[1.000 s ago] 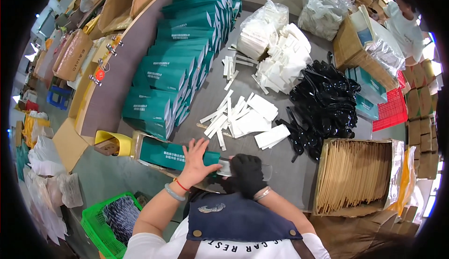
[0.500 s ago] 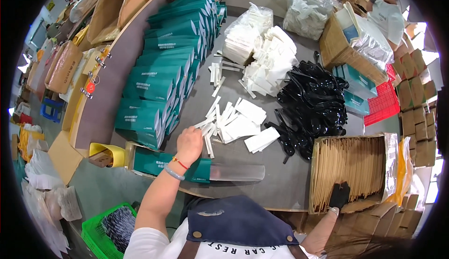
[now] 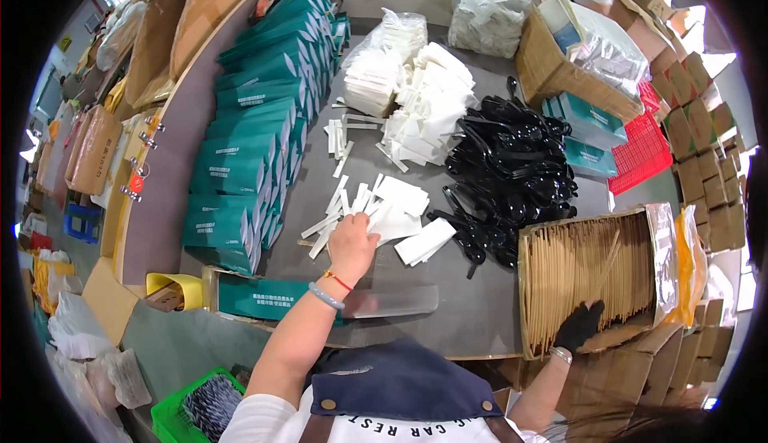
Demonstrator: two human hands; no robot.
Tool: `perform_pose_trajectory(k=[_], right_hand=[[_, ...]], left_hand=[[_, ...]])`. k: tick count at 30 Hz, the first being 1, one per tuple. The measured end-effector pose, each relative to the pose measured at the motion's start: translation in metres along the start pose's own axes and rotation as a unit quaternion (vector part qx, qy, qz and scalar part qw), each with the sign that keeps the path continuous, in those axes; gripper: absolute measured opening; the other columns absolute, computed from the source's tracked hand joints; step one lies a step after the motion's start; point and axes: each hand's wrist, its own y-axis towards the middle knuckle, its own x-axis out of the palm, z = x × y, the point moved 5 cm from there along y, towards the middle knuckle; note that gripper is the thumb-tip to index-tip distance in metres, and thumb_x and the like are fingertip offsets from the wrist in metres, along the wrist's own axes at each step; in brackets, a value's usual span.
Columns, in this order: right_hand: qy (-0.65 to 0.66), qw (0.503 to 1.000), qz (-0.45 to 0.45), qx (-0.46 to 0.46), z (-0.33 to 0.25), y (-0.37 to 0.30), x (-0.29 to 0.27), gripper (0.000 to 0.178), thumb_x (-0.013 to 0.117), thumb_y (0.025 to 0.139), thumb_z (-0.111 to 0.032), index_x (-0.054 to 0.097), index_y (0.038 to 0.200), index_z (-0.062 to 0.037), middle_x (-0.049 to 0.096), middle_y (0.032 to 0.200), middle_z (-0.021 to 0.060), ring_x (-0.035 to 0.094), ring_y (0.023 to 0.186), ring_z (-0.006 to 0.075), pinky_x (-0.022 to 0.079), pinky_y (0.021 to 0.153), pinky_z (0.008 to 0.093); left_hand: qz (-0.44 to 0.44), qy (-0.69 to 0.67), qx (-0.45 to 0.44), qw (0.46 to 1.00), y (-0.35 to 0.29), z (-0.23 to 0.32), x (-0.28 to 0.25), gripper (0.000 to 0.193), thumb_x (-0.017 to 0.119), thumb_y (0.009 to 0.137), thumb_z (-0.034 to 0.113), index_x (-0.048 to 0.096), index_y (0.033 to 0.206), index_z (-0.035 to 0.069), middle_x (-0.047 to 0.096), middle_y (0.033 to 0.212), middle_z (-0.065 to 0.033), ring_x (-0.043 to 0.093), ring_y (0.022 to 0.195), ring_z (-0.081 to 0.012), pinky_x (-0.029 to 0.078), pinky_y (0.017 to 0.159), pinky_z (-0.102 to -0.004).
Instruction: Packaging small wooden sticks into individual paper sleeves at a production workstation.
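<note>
My left hand (image 3: pixel 352 245), bare, with a bracelet and a bangle at the wrist, is over a loose heap of narrow white paper packets (image 3: pixel 324 223). Its fingers are bent down and closed on one of them, partly hidden by the hand. Flat white packets (image 3: pixel 400 203) lie against its right side. Beneath the forearm is a green printed sleeve (image 3: pixel 260 297) with a clear plastic strip (image 3: pixel 404 301) reaching out to its right. In a black glove, my right hand (image 3: pixel 578 327) rests at the near edge of a carton of thin brown sticks (image 3: pixel 584 271), fingers apart.
Green printed pouches (image 3: pixel 232 163) stand in a long row at the left. Black plastic spoons (image 3: pixel 512 163) are piled right of white packet stacks (image 3: pixel 432 107). Behind the sticks are a cardboard box (image 3: pixel 576 75) and a red basket (image 3: pixel 640 151). A yellow container (image 3: pixel 178 289) sits at the near left.
My left hand has shifted right, and the narrow packets under it are spread differently. My gloved right hand stays at the sticks with its fingers slightly turned. The whole view has shifted a little.
</note>
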Motion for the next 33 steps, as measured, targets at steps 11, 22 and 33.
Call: perform_pose_trajectory(k=[11,22,33], right_hand=[[-0.322,0.825,-0.307,-0.347,-0.094,-0.132,0.217,0.036,0.077,0.079,-0.034,0.064,0.106,-0.012,0.06,0.091,0.0114,0.063,0.088,0.0307,0.051,0.07,0.0415],[-0.355,0.825,-0.315,-0.305,-0.087,-0.126,0.219,0.033,0.079,0.074,-0.024,0.066,0.099,-0.008,0.063,0.094,0.011,0.063,0.086,0.0316,0.051,0.074,0.0401],[-0.273,0.642,-0.648,-0.304,-0.069,-0.243,0.196,0.037,0.077,0.074,-0.031,0.068,0.108,-0.0161,0.063,0.09,0.0068,0.063,0.085,0.0272,0.051,0.073,0.0392]], left_hand=[[-0.242,-0.27,-0.055,0.93,-0.034,-0.004,-0.04,0.02,0.074,0.078,0.013,0.066,0.09,0.0,0.066,0.071,-0.0079,0.059,0.061,-0.0134,0.048,0.059,-0.029],[-0.117,-0.014,0.255,0.96,-0.108,0.018,-0.05,0.035,0.076,0.07,0.014,0.068,0.103,0.015,0.061,0.102,0.0008,0.053,0.09,-0.0246,0.045,0.074,-0.0377],[-0.161,0.099,0.267,0.945,-0.144,0.01,-0.063,0.048,0.075,0.07,0.021,0.065,0.115,0.011,0.059,0.121,0.0036,0.051,0.097,-0.0186,0.038,0.078,-0.0345]])
